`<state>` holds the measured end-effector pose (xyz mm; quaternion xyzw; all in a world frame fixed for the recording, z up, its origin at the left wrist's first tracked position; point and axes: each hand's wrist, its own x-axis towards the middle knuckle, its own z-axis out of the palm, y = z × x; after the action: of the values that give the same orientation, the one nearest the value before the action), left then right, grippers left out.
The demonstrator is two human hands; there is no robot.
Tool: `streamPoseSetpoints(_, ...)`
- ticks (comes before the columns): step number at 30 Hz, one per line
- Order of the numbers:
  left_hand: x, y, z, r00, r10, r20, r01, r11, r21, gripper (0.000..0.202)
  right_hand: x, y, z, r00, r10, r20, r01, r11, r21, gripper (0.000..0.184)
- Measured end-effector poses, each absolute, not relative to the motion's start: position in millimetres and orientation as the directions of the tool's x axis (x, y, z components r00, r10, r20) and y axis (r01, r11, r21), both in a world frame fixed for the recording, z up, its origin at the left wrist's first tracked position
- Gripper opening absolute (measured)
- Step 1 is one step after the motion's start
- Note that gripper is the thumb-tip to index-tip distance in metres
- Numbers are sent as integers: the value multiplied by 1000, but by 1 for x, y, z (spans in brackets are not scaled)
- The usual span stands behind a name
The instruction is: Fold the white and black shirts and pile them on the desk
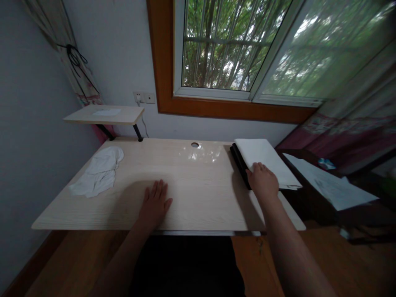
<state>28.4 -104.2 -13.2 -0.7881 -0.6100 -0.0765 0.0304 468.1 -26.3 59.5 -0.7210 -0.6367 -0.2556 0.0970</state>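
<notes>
My left hand lies palm down on the pale wooden desk, its fingers spread and nothing in it. At the desk's right side is a stack: a folded white sheet, paper or cloth, over flat black things like folders or a laptop. My right hand is on the stack's near left part, fingers curled over the white sheet and thumb at the black edge. What lies under the palm is hidden. A crumpled white cloth rests at the desk's left.
A small raised shelf with a paper on it stands at the back left. The desk has a round cable hole near the wall. Right of the desk, a dark surface bears a large white sheet. A window is behind.
</notes>
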Motion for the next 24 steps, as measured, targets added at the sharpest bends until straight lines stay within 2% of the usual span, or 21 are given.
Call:
streamPoseSetpoints(6,70,-105,-6,451,882,137,876,-467,119,66,460,-28,62,59,875,480,961,-181,212,29)
streamPoseSetpoints(10,84,-112,3,716,686,126,641,-718,271,75,453,-29,79,192,918,347,937,-276,212,31)
streamPoseSetpoints(13,83,-114,12,830,543,128,447,-784,432,66,453,-27,94,276,928,249,927,-326,185,33)
streamPoseSetpoints(16,80,-111,15,797,578,175,389,-712,584,48,452,-26,111,282,929,238,936,-321,147,32)
streamPoseSetpoints(20,83,-107,8,654,705,275,375,-618,692,41,439,-28,136,249,905,344,957,-285,55,34)
streamPoseSetpoints(22,84,-105,3,562,764,317,372,-575,728,39,427,-28,147,213,888,408,977,-202,-70,35)
streamPoseSetpoints(24,84,-102,-2,453,821,347,355,-524,774,37,413,-25,155,173,867,467,958,-39,-283,36)
